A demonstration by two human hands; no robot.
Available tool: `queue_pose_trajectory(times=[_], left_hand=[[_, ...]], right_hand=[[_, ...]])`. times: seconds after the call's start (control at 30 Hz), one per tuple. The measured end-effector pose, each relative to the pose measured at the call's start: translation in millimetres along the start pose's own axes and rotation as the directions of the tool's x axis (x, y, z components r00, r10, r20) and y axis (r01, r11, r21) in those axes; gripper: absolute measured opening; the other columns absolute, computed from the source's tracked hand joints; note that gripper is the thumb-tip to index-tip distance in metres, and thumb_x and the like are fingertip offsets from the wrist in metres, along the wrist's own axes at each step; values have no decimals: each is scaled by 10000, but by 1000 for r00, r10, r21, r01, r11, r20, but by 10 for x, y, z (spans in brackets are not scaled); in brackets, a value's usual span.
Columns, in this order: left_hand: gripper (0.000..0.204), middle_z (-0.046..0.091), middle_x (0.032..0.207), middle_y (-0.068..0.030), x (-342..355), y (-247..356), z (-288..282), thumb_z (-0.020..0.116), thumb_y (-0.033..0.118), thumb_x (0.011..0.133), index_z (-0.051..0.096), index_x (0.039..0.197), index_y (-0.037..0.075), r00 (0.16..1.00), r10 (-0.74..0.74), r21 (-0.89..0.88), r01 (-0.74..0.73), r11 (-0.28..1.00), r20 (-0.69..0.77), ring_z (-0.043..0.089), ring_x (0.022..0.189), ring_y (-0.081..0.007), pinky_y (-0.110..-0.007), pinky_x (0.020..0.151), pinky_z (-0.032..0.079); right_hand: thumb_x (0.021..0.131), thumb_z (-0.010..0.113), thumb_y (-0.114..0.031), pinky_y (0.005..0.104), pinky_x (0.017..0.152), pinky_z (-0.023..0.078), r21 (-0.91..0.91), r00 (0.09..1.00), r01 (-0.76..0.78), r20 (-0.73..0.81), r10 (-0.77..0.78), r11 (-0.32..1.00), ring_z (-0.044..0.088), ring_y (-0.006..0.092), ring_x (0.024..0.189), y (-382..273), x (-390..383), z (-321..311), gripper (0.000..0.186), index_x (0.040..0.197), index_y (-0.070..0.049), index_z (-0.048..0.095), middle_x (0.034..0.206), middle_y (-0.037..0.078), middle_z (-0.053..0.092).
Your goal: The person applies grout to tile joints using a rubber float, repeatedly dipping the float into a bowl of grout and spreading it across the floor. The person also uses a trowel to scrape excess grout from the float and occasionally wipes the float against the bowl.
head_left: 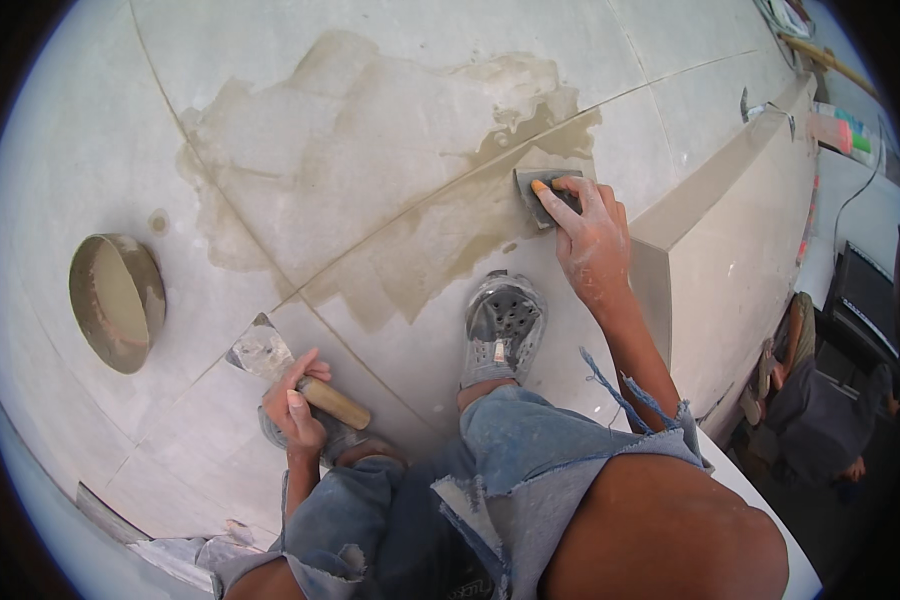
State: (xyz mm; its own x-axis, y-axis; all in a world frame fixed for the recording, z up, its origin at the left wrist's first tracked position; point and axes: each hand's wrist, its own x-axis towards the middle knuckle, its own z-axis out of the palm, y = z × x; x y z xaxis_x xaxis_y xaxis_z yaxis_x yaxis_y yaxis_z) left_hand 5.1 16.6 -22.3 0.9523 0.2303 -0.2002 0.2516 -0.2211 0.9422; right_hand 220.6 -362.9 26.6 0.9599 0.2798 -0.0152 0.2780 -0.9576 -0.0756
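Observation:
My right hand [592, 235] presses a flat dark grey pad [560, 200] against the tiled floor [410, 190], its fingers bent over the pad's top. Around the pad spreads a wet, greyish-tan smear of slurry [420, 240] that crosses the tile joints. In my left hand [295, 405] is a putty knife [332, 402] with a wooden handle; its blade, coated with pale residue, points up and left. A round bowl [148, 300] of the same tan slurry stands on the floor to the left, apart from both hands.
My shoe [505, 325] rests just below the smear. At right rises a tiled ledge [730, 230] with a hammer-like tool [765, 108] on it. Beyond and below the ledge another person [820, 420] is near a black case [860, 300]. A wooden pole [830, 62] lies at the upper right.

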Motion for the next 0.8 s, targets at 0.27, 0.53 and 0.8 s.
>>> queue_pose_trajectory(times=[0.27,0.53,0.8], left_hand=[[756,752,909,-177,-23,9,-34,352,544,1137,742,1245,-95,1000,-16,18,16,1000,15,731,803,-259,-374,769,565],[777,745,936,-180,-30,4,-50,336,560,1134,731,1267,-97,999,-43,-5,43,999,30,710,827,-249,-381,788,559],[750,754,919,-179,-18,2,-12,363,548,1135,740,1255,-90,1000,-12,2,12,1000,13,730,806,-256,-373,763,566]], right_hand=[[811,648,96,448,1113,451,71,997,-30,-62,35,997,627,284,1231,208,119,-90,544,1234,-199,822,1303,57,711],[807,626,125,573,1275,348,187,995,-22,-87,39,982,602,330,1314,315,162,163,556,1211,-197,831,1349,66,709],[784,576,180,484,1180,453,129,992,8,-130,9,992,619,348,1265,357,-37,107,596,1231,-123,829,1348,106,718]])
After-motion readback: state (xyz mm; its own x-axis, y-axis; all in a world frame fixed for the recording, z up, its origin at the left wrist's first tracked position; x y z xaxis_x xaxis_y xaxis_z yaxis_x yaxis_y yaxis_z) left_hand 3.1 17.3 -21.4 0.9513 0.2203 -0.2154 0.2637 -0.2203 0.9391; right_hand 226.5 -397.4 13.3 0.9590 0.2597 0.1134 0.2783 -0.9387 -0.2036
